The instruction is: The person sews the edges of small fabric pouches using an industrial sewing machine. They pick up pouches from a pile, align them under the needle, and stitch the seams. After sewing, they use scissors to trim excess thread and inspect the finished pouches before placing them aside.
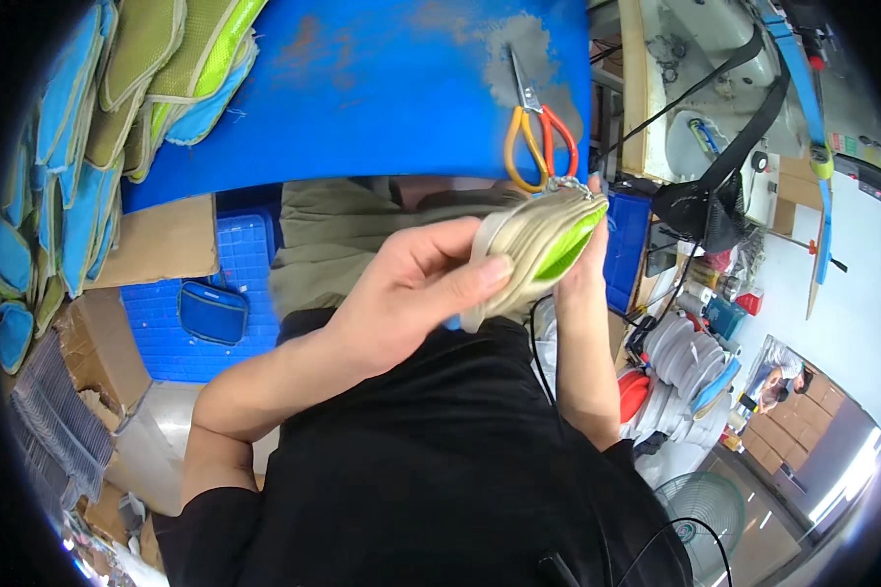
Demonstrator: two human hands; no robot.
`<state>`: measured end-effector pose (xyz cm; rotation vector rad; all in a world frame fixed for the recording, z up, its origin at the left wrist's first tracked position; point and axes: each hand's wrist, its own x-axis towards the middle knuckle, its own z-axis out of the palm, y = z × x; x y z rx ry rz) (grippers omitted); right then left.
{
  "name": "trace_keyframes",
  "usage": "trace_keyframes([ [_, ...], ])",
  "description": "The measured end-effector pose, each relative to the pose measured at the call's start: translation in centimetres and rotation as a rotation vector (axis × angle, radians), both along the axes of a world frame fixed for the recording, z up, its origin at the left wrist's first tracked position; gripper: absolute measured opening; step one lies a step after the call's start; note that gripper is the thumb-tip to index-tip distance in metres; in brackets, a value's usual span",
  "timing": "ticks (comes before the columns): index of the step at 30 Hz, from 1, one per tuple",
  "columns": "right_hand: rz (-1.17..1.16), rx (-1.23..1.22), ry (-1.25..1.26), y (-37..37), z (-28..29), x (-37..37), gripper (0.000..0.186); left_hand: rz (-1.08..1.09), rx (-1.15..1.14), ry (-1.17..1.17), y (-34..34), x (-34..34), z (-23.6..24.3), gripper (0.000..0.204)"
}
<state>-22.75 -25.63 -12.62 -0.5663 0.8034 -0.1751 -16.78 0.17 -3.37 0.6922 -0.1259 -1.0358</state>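
Note:
In front of my body I hold a small beige fabric pouch (526, 245) with a bright green inside showing at its parted edge. My left hand (401, 284) grips its left end, thumb on the near side and fingers behind. My right hand (587, 269) supports the right end from behind; most of its fingers are hidden by the pouch. Just beyond the pouch, scissors (531, 127) with one orange and one red handle lie on the blue tabletop (362, 98), blades pointing away from me.
Blue, green and olive fabric pieces (152, 88) are piled at the far left. Below the table, a small blue zipped pouch (213, 311) rests on a blue crate (157, 342), near cardboard boxes (103, 342). To the right stand a sewing machine (724, 49), thread or tape rolls (685, 357) and a fan (700, 514).

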Motion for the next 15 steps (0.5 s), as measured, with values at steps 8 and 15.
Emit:
trace_keyframes([
  [8, -0.041, 0.106, -0.112, -0.4, -2.1, -3.0, 0.049, 0.011, -0.05, 0.036, -1.0, -0.5, 0.0, 0.028],
  [15, 0.076, 0.227, -0.233, 0.4, -2.9, -3.8, 0.053, -0.014, -0.145, 0.212, -1.1, -1.1, -0.5, 0.03],
])
